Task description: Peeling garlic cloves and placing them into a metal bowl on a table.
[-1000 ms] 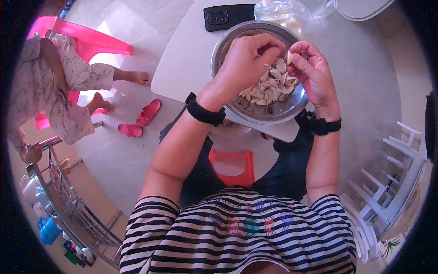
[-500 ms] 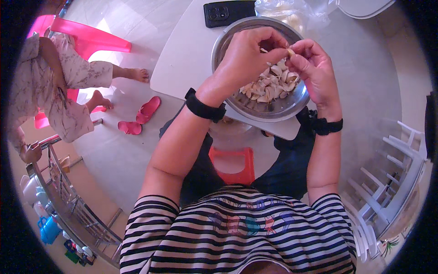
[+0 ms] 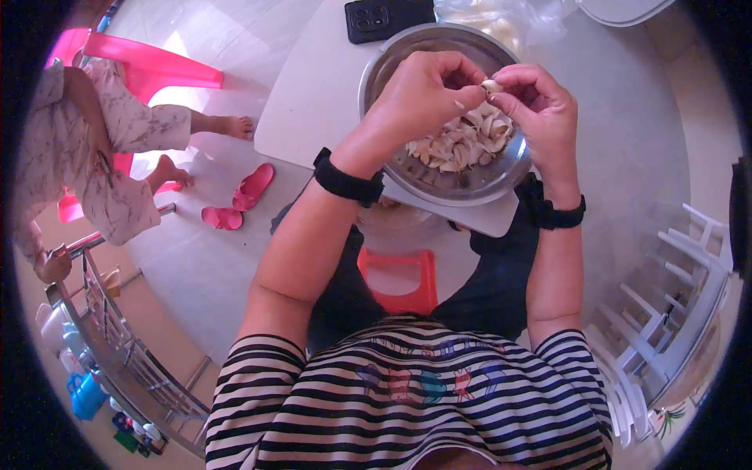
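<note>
Between the fingertips of both hands, a garlic clove is pinched over a steel bowl. My left hand closes on it from the left, thumb and forefinger together, with a small white scrap on the thumb. From the other side my right hand grips the same clove between thumb and fingers. Several garlic cloves with papery skins lie in the bowl below. The bowl's far interior is partly hidden behind my left hand.
A black phone and a clear plastic bag lie beyond the bowl on the white table. To the left, another person sits near pink clogs. White chairs stand at the right; a red stool is under me.
Both hands have shifted slightly, and the clove between their fingertips now shows more of its pale surface. The whole view has moved a little.
</note>
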Demonstrator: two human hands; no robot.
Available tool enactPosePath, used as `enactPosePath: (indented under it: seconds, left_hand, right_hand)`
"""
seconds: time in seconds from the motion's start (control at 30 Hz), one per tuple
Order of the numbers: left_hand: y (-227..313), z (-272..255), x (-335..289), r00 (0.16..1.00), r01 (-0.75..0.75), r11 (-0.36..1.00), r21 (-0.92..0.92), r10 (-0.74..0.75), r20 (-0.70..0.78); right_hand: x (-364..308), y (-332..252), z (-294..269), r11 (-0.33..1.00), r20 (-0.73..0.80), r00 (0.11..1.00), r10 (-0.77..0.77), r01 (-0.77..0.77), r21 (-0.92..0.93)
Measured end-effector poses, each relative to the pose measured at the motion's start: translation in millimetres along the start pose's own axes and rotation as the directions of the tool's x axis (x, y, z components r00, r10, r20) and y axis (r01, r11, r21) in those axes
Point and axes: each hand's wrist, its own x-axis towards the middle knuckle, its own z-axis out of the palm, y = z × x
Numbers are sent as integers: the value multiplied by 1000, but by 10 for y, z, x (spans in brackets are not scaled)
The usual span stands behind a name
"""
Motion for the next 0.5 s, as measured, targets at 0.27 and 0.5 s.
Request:
enactPosePath:
  seconds: [0.27, 0.5]
  left_hand:
    - [-9, 0, -24, 998, -28, 999, 18, 27, 50]
    - [67, -53, -51, 990, 32, 999, -26, -28, 136]
  right_hand:
    - [-2, 8, -43, 999, 93, 994, 52, -53, 10]
    - [-10, -3, -77, 990, 166, 982, 93, -109, 90]
